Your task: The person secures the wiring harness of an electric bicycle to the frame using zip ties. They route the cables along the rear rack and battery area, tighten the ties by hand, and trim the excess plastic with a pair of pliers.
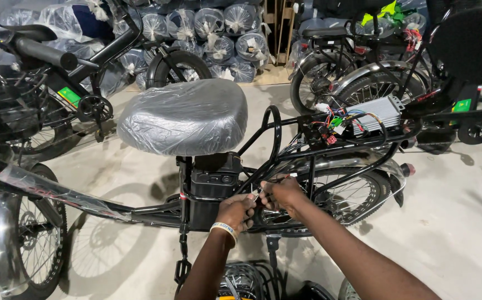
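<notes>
While your left hand (236,211) and right hand (281,194) meet just below the plastic-wrapped seat (184,115), both grips are pressed together, pinching a small bundle of wires (256,194) beside the black battery box (214,183). That black electric bicycle (285,150) stands mid-frame, its silver controller (375,113) on the rear rack at 2 o'clock. Bare concrete floor (452,222) lies beneath; wrapped tyres (219,33) are stacked at 12 o'clock and another bicycle (58,72) stands at 10 o'clock.

Plastic-wrapped tyre stack (219,39) sat along back wall, parked bikes (46,83) crowded left and right (363,66), concrete floor (452,222) looked scuffed.
</notes>
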